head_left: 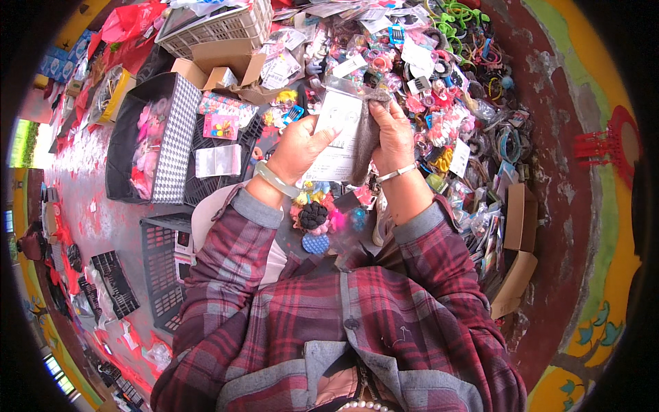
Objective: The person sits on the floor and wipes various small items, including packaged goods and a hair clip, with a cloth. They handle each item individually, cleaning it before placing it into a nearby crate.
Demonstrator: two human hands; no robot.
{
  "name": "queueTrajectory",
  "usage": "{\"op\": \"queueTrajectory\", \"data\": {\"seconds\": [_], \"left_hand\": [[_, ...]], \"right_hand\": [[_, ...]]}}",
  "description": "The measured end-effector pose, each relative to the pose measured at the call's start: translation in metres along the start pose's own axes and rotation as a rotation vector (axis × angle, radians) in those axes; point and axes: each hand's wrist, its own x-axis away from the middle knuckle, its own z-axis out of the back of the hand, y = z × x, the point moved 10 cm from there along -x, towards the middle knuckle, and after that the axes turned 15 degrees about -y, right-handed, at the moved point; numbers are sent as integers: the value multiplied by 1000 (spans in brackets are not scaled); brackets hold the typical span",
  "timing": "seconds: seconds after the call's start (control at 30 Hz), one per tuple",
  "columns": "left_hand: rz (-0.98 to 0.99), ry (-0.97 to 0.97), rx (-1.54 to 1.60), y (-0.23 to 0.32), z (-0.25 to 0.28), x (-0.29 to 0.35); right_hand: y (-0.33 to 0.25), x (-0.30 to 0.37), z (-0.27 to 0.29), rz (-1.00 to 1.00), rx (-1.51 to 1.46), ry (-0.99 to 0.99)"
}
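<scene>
My left hand [294, 147] grips a white printed card [341, 154] in a clear plastic bag, thumb across its front. Beside the card's right edge hangs a grey-brown fuzzy fabric band [366, 141], pinched near its top by the fingers of my right hand [393, 135]. The band partly overlaps the card, and its exact kind is unclear. Just below my hands lie a dark scrunchie-like bunch [313, 215] and a blue round piece [316, 244], among pink and yellow hair ornaments.
Heaped hair accessories [439, 103] spread ahead and right. To the left stand a houndstooth-sided box [177, 137] with pink items and a dark plastic crate [163, 275]. An opened cardboard box [250, 69] and a beige basket [226, 31] sit farther back. Another cardboard box [520, 216] is at right.
</scene>
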Motion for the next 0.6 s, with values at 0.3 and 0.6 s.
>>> {"op": "queueTrajectory", "data": {"seconds": [0.3, 0.6], "left_hand": [[42, 39, 77, 0, 13, 6], [7, -44, -121, 8, 8, 0]], "right_hand": [[16, 2, -16, -178, -68, -134], [13, 1, 0, -81, -105, 5]]}}
